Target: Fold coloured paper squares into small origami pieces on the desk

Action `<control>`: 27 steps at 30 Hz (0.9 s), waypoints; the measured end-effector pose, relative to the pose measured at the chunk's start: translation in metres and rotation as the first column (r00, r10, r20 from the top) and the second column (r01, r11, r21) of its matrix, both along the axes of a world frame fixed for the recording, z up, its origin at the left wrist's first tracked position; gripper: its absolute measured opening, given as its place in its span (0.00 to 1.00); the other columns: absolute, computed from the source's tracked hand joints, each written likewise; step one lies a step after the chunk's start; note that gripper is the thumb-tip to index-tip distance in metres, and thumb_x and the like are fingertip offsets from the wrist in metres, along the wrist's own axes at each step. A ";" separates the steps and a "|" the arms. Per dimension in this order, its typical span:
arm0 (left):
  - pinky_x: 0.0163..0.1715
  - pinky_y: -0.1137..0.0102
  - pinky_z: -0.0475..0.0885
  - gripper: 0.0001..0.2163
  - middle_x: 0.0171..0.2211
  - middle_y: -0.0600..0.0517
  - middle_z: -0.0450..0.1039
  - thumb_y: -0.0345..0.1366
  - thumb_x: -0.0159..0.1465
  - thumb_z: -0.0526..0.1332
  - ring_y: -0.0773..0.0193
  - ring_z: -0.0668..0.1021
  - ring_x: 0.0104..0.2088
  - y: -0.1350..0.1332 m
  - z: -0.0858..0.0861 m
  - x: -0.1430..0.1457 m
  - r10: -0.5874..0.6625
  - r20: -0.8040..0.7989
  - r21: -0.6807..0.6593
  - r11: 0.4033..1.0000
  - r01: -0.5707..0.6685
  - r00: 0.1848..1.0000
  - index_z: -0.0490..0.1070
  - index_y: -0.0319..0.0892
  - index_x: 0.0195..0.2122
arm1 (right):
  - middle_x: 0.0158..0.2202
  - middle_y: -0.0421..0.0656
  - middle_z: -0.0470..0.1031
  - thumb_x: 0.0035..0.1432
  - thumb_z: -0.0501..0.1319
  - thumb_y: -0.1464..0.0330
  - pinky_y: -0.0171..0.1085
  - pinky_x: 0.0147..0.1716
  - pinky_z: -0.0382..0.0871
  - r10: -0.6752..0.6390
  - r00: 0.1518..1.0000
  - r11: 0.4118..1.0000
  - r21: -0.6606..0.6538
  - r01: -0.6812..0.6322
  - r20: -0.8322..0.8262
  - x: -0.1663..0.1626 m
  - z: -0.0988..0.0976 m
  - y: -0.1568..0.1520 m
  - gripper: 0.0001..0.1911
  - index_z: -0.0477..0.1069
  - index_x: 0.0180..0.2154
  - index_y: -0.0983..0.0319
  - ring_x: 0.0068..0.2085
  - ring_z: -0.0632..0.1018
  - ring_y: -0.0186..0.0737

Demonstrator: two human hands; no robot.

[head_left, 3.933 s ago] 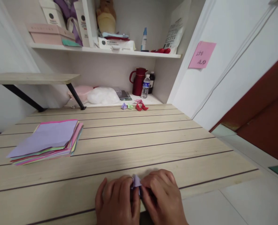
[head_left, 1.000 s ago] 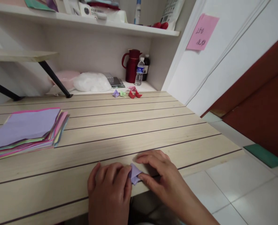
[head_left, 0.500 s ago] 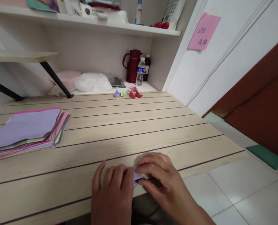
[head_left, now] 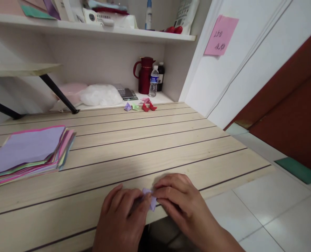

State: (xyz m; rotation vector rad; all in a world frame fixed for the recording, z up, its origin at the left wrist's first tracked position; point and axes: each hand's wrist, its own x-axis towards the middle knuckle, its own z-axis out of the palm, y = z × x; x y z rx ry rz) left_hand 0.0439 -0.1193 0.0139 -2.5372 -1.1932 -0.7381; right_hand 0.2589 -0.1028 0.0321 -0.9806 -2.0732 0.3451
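A small folded piece of purple paper (head_left: 152, 203) is held between both hands just above the near edge of the wooden table (head_left: 113, 150). My left hand (head_left: 125, 211) pinches its left side, thumb against the paper and the other fingers curled. On the right, my right hand (head_left: 183, 203) grips the other side between thumb and forefinger. The fingertips hide part of the folds. At the back of the table, small folded paper shapes stand in a row: a purple one (head_left: 128, 106), a green one (head_left: 135, 107) and red ones (head_left: 149, 107).
A stack of coloured paper sheets (head_left: 32, 147) lies at the left. Black legs (head_left: 58, 92) of a small raised shelf stand at the back left. Behind the table are a red jug (head_left: 145, 77), a water bottle (head_left: 153, 82) and a white plastic bag (head_left: 100, 95).
My left thumb has come up onto the folded purple paper and the left fingers have curled. The paper has turned a little between my hands. The view has shifted slightly.
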 end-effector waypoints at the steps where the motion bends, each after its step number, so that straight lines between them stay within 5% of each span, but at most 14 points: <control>1: 0.49 0.62 0.71 0.19 0.42 0.54 0.78 0.30 0.64 0.59 0.63 0.78 0.41 0.000 0.000 0.001 0.005 0.015 -0.016 1.000 -0.004 1.000 0.71 0.54 0.54 | 0.41 0.41 0.79 0.64 0.62 0.74 0.43 0.45 0.72 0.015 1.000 1.000 -0.005 -0.015 -0.007 0.000 0.000 0.000 0.09 0.76 0.42 0.55 0.44 0.78 0.42; 7: 0.57 0.58 0.61 0.17 0.46 0.59 0.78 0.32 0.66 0.58 0.63 0.77 0.45 0.000 0.001 0.004 0.056 0.015 -0.053 0.997 -0.055 0.998 0.70 0.58 0.54 | 0.41 0.40 0.80 0.63 0.62 0.76 0.45 0.46 0.73 0.071 0.997 0.997 -0.002 -0.071 -0.005 0.003 0.001 -0.001 0.12 0.76 0.44 0.55 0.46 0.77 0.43; 12: 0.58 0.56 0.56 0.15 0.41 0.52 0.79 0.41 0.65 0.62 0.60 0.79 0.41 -0.007 -0.004 0.009 0.227 0.094 0.035 0.972 -0.231 0.969 0.69 0.44 0.52 | 0.42 0.42 0.81 0.63 0.61 0.76 0.46 0.47 0.74 0.041 0.999 0.998 0.050 -0.042 0.011 0.005 -0.005 -0.004 0.13 0.76 0.45 0.56 0.46 0.79 0.43; 15: 0.57 0.55 0.57 0.10 0.38 0.52 0.79 0.41 0.64 0.63 0.58 0.79 0.38 -0.012 -0.008 0.014 0.301 0.148 0.087 0.945 -0.316 0.942 0.71 0.46 0.44 | 0.44 0.43 0.81 0.63 0.60 0.78 0.48 0.50 0.72 -0.011 1.000 0.997 0.072 0.010 0.012 0.005 -0.010 -0.009 0.14 0.76 0.46 0.56 0.47 0.79 0.44; 27: 0.68 0.64 0.44 0.19 0.49 0.61 0.79 0.34 0.64 0.60 0.66 0.78 0.45 -0.009 -0.014 0.002 0.080 -0.021 0.132 0.988 -0.076 0.997 0.71 0.54 0.56 | 0.44 0.40 0.82 0.63 0.60 0.77 0.46 0.54 0.69 -0.044 0.999 0.998 0.046 0.044 -0.001 0.003 -0.013 -0.011 0.14 0.75 0.46 0.55 0.49 0.78 0.40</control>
